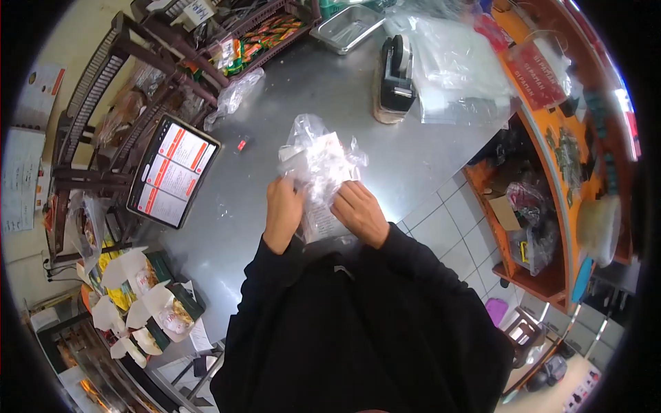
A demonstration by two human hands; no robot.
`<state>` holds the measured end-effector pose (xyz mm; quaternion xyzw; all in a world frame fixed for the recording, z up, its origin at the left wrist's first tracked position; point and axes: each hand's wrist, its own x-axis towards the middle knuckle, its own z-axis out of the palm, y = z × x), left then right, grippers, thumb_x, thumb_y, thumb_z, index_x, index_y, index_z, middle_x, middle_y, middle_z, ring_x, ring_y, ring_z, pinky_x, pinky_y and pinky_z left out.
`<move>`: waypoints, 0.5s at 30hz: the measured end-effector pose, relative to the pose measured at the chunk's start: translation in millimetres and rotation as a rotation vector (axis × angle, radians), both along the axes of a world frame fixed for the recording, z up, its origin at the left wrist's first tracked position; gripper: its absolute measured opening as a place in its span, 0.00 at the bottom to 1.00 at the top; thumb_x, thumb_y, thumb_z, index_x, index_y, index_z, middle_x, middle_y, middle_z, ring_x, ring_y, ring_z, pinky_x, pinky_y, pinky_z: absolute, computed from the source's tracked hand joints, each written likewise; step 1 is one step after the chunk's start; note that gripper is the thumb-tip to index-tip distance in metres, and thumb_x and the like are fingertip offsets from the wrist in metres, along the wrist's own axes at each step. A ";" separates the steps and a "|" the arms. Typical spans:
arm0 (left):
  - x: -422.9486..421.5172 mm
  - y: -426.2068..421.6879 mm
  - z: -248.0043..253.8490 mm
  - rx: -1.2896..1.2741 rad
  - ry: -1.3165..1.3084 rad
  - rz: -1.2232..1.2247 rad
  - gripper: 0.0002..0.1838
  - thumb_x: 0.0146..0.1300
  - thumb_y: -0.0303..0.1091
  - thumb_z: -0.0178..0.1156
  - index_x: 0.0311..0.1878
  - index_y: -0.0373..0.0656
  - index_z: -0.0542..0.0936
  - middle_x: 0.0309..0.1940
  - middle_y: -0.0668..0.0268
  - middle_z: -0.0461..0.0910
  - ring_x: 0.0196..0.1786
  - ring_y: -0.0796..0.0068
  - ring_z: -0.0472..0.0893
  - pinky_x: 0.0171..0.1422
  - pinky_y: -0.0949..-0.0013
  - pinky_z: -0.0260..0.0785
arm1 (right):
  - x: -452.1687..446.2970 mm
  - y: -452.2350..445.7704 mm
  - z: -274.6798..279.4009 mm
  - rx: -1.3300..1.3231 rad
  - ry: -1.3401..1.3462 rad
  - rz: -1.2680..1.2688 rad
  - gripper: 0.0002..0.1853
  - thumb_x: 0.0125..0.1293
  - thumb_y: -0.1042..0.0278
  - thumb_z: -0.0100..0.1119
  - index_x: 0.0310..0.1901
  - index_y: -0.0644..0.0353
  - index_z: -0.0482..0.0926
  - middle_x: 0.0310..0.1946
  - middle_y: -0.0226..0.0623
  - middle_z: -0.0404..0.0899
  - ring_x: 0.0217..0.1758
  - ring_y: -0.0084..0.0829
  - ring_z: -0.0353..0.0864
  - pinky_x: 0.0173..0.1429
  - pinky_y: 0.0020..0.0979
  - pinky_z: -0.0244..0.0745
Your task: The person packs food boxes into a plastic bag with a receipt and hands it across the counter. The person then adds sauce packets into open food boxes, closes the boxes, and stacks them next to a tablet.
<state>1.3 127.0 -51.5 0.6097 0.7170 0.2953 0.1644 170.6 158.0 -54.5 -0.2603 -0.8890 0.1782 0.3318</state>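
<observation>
A clear plastic bag with white printed paper in or under it lies on the steel table in front of me. My left hand is closed on the bag's left side, its fingertips partly hidden by the crumpled plastic. On the right side, my right hand grips the same bag with bent fingers. Below the hands, a printed slip shows through the plastic. Glare washes out the upper part, so the other contents cannot be made out.
A tablet leans at the left, above several open food boxes. A black tape dispenser stands at the back right, beside a stack of clear bags. Behind are a metal tray and a basket of sachets.
</observation>
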 end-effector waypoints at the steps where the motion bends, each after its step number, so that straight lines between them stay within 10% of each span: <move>1: 5.9 2.4 16.8 0.007 -0.209 -0.017 0.13 0.50 0.22 0.56 0.42 0.34 0.73 0.28 0.49 0.76 0.31 0.49 0.75 0.36 0.56 0.66 | -2.3 -1.2 -8.7 0.072 -0.040 0.065 0.09 0.50 0.75 0.59 0.34 0.63 0.74 0.34 0.40 0.74 0.37 0.38 0.74 0.41 0.35 0.70; 15: 0.4 -46.6 3.3 0.160 -0.825 0.141 0.14 0.58 0.18 0.54 0.46 0.36 0.64 0.35 0.57 0.79 0.40 0.74 0.79 0.45 0.74 0.73 | -23.9 18.0 4.0 -0.473 0.174 0.181 0.14 0.51 0.76 0.61 0.42 0.62 0.75 0.30 0.36 0.78 0.31 0.33 0.76 0.39 0.30 0.71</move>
